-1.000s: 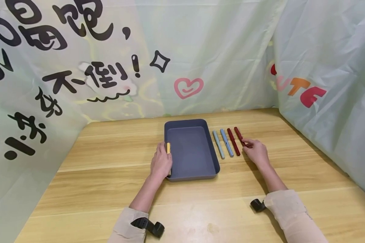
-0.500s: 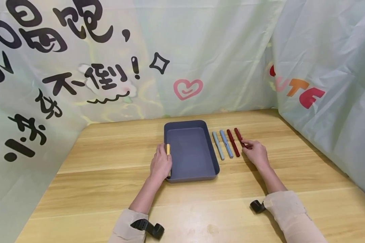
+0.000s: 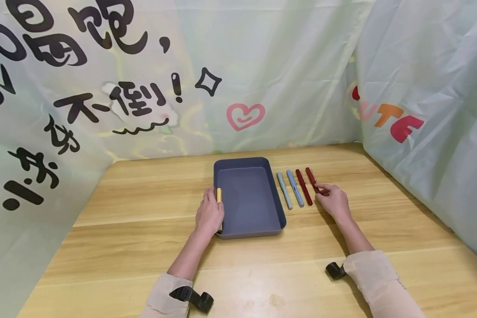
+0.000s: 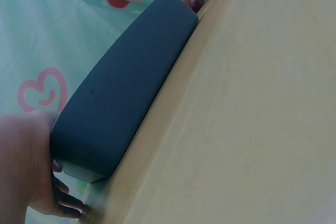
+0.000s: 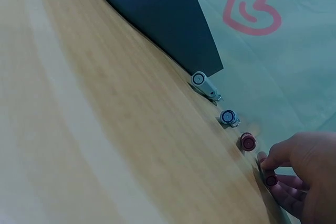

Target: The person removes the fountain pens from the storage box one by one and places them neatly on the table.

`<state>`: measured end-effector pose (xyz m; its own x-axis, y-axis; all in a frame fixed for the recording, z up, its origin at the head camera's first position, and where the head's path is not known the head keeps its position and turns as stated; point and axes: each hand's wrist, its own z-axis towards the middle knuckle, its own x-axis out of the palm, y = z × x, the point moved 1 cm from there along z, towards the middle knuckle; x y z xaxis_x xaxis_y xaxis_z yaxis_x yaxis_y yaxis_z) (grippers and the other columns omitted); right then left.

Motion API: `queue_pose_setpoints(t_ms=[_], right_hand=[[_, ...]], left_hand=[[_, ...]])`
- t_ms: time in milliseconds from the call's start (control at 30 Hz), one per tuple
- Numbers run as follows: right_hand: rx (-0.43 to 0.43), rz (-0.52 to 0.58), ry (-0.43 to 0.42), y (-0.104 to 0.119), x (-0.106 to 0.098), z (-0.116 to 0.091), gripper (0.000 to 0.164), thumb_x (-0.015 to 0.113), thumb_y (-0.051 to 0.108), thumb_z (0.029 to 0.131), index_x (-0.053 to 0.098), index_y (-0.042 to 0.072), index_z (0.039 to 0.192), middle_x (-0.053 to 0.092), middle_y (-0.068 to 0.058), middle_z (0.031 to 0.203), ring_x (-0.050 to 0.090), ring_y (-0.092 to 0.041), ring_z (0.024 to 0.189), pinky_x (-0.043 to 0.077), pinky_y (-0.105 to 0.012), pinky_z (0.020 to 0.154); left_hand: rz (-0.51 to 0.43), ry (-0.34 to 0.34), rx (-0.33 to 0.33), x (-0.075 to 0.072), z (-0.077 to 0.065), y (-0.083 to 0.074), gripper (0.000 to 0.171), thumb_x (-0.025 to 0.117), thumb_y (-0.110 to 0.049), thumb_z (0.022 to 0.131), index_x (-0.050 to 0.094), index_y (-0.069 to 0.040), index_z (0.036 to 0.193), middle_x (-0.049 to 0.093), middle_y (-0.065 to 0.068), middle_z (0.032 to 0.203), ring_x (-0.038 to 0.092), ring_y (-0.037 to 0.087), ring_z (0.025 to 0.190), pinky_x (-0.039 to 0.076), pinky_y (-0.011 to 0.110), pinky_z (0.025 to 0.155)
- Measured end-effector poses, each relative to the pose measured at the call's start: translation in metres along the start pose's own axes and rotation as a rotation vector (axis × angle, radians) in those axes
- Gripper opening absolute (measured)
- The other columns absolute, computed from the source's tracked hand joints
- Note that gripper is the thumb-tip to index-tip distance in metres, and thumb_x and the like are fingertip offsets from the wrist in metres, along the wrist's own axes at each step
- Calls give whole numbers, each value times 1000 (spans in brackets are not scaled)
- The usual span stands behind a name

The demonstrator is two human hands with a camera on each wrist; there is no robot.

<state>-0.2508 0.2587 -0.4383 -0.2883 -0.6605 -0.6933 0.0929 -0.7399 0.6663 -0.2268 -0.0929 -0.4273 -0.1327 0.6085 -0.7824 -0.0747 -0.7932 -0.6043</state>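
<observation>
My left hand (image 3: 210, 214) grips the left wall of a dark grey-blue rectangular tray (image 3: 254, 198), with fingers along the outer side; the thumb is hidden. A yellow pen (image 3: 219, 195) lies along that wall inside the tray, partly covered by the hand. To the tray's right, pens lie in a row: a pale teal pen (image 3: 284, 191), a light blue pen (image 3: 295, 187) and a dark red pen (image 3: 304, 187). At the row's right end, my right hand (image 3: 334, 201) pinches the lower part of another dark red pen (image 3: 311, 175) between thumb and fingers.
The wooden table (image 3: 143, 247) is bounded by a printed cloth (image 3: 302, 79) behind and at both sides. A black wrist camera (image 3: 205, 302) hangs from the left sleeve, another wrist camera (image 3: 335, 270) from the right sleeve.
</observation>
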Motion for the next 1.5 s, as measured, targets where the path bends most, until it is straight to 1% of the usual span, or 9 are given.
queue_pose_setpoints(t_ms=[267, 567, 700, 933, 1067, 1167, 1300, 1400, 1500], right_hand=[[20, 50, 10, -1, 1, -2, 31, 59, 2, 84, 61, -5, 115, 58, -23, 94, 57, -37, 88, 41, -41, 71], [51, 81, -5, -3, 2, 2, 30, 57, 7, 89, 59, -3, 117, 58, -23, 99, 58, -38, 95, 45, -36, 70], [58, 86, -23, -3, 0, 1, 30, 58, 8, 89, 59, -3, 116, 59, -23, 99, 59, -38, 94, 46, -38, 72], [78, 112, -61, 8, -6, 1, 30, 56, 9, 89, 59, -4, 117, 57, -21, 101, 57, -32, 91, 48, -24, 57], [44, 158, -69, 25, -9, 2, 29, 56, 9, 89, 60, -3, 116, 59, -21, 102, 57, -31, 90, 44, -21, 63], [16, 204, -39, 40, -10, 2, 28, 57, 6, 89, 60, -4, 114, 60, -22, 103, 57, -32, 91, 44, -19, 64], [-13, 230, 46, 63, -8, -2, 27, 56, 5, 90, 59, -5, 114, 59, -22, 105, 56, -33, 94, 47, -29, 72], [-31, 239, 116, 79, -2, -5, 27, 56, 6, 90, 60, -4, 115, 59, -20, 104, 55, -32, 93, 45, -37, 74], [-48, 259, 187, 95, 7, -7, 27, 57, 7, 90, 61, -3, 114, 61, -17, 103, 57, -29, 89, 45, -33, 70]], left_hand=[[3, 4, 1, 1, 0, 1, 54, 44, -15, 95, 23, 3, 141, 25, 23, 144, 43, 39, 116, 39, 48, 89], [0, 0, -13, 0, 2, 0, 54, 44, -15, 94, 24, 2, 141, 25, 23, 144, 42, 39, 116, 38, 48, 90], [-25, 30, -26, 0, 2, -1, 55, 43, -17, 94, 22, 1, 142, 27, 21, 143, 43, 38, 116, 38, 48, 89], [-158, 62, -63, -10, 7, 3, 51, 40, -22, 95, 31, -3, 141, 32, 19, 141, 40, 39, 119, 34, 52, 93], [-144, 55, -41, -16, 10, 14, 47, 37, -23, 97, 33, -10, 142, 23, 18, 146, 30, 41, 126, 27, 58, 96], [-123, 59, 10, -15, 13, 23, 48, 36, -25, 98, 30, -15, 145, 18, 16, 149, 24, 41, 130, 23, 60, 98], [-96, 88, 66, -12, 15, 30, 47, 31, -28, 100, 28, -20, 146, 17, 12, 150, 21, 38, 132, 19, 58, 101], [-82, 105, 80, -10, 15, 32, 47, 27, -30, 100, 26, -21, 147, 16, 12, 150, 20, 37, 132, 17, 56, 102], [-80, 107, 77, -9, 16, 33, 48, 26, -31, 101, 23, -21, 147, 15, 12, 151, 19, 38, 132, 16, 56, 102]])
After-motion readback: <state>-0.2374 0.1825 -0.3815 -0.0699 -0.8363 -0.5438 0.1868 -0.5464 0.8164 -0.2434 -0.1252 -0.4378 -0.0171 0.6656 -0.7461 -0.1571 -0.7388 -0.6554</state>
